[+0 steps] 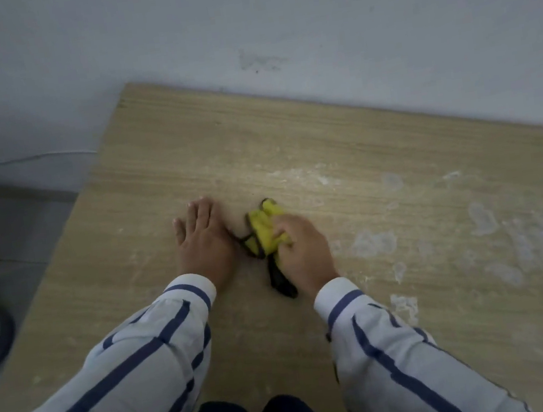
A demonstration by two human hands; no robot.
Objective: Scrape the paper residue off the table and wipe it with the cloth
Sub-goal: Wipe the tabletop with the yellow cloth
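on the pale wood-grain table (185, 141), near its middle, both hands lie close together. the left hand (204, 240) rests flat on the surface, palm down, fingers straight and pointing away from the person, holding nothing. just to its right, the right hand (303, 250) has its fingers curled over a bunched yellow cloth (263, 229) with a dark edging, gripping it and keeping it against the tabletop. the cloth sits between the two hands, its loose end just beside the left hand; whether they touch is hard to tell. a black piece (282, 282) sticks out from under the right wrist toward the person; i cannot tell whether it is part of the cloth or a separate tool. whitish paper residue (373, 244) shows in patches and smears on the table to the right of the right hand, with fainter streaks beyond the cloth toward the wall (306, 11). the far edge of the table meets that grey wall. both arms wear white sleeves (145, 360) with dark blue stripes. grey floor (8, 233) shows past the table's left edge
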